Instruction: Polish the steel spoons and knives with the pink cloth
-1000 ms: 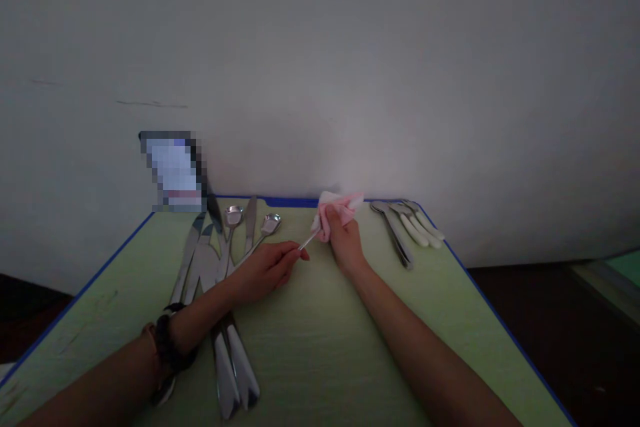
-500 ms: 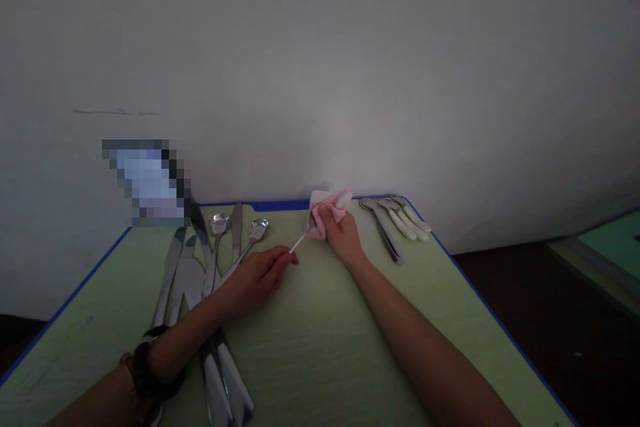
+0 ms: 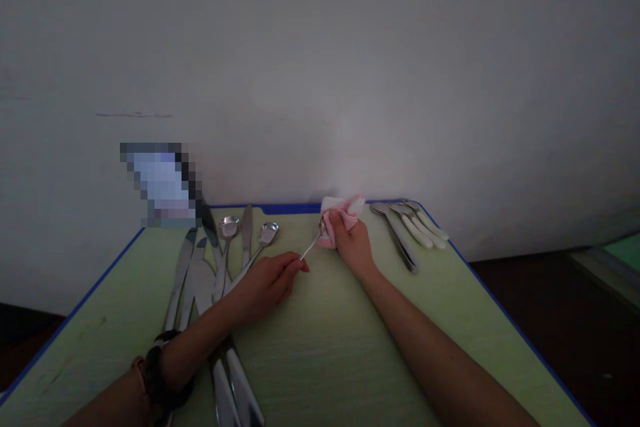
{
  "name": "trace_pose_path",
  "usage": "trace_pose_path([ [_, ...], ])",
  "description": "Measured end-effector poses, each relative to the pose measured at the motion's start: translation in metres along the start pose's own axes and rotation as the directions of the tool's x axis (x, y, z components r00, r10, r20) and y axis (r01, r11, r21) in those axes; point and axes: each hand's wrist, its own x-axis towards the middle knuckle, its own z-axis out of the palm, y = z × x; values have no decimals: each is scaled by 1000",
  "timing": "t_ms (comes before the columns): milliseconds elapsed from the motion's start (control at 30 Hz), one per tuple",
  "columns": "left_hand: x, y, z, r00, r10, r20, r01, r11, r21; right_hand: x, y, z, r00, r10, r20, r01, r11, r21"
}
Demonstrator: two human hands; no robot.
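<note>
My left hand (image 3: 270, 283) is closed round the handle of a metal spoon (image 3: 311, 247), which points up and away to the right. The spoon's head is partly covered by a pink and white cloth (image 3: 330, 230). My right hand (image 3: 353, 240) pinches that cloth around the head, thumb on top. Under and beside my left forearm lie several metal knives (image 3: 183, 267), two square-bowled spoons (image 3: 229, 230) and broad flat servers (image 3: 203, 280), some partly hidden by the arm.
To the right lie stacked metal spoons (image 3: 400, 243) and several white-handled forks (image 3: 417, 230). A blurred-out screen-like device (image 3: 165, 180) leans at the back left. The green table (image 3: 320, 360) has a blue edge and meets a grey wall (image 3: 350, 80).
The whole view has shifted slightly, so everything sits a little further right. Both hands keep their grips, and a bit more of the spoon's head shows beside the cloth.
</note>
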Motion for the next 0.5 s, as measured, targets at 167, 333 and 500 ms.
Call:
trace_pose_path([
  [167, 0, 0, 0, 1000, -3, 0, 3, 1000, -12, -1, -6, 0, 996, -7, 90, 6, 1000, 14],
  [333, 1, 4, -2, 1000, -26, -3, 26, 1000, -11, -1, -5, 1, 996, 41, 73, -43, 999, 28],
  [500, 0, 5, -1, 1000, -28, -3, 27, 999, -34, 0, -5, 1, 997, 50, 59, -51, 998, 26],
])
